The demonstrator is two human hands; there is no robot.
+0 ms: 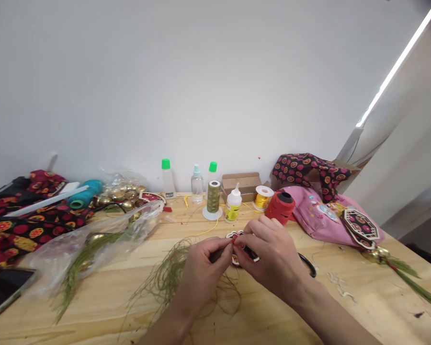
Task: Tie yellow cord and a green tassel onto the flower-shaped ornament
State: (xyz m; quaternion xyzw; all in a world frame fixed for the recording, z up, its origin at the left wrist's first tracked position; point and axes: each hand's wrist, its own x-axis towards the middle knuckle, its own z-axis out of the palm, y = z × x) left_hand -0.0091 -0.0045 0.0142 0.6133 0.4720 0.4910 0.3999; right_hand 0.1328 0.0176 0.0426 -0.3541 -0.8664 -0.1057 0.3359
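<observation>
My left hand (204,268) and my right hand (269,256) meet over the middle of the wooden table (309,306). Both pinch a small flat ornament (237,247) with a white rim and a red and dark pattern. The fingers of both hands are closed around it, with a bit of red at the fingertips. A loose bundle of olive-green threads (167,275) lies under and left of my left hand. Black scissors (308,264) lie partly hidden behind my right hand.
Behind stand a red spool (280,206), a gold spool (262,197), an olive spool (213,197), a glue bottle (232,205) and clear bottles (197,184). Patterned fabric (17,225), a plastic bag (93,239) and a phone (3,287) lie left; a pink pouch (319,215) and a finished octagon ornament (361,225) lie right.
</observation>
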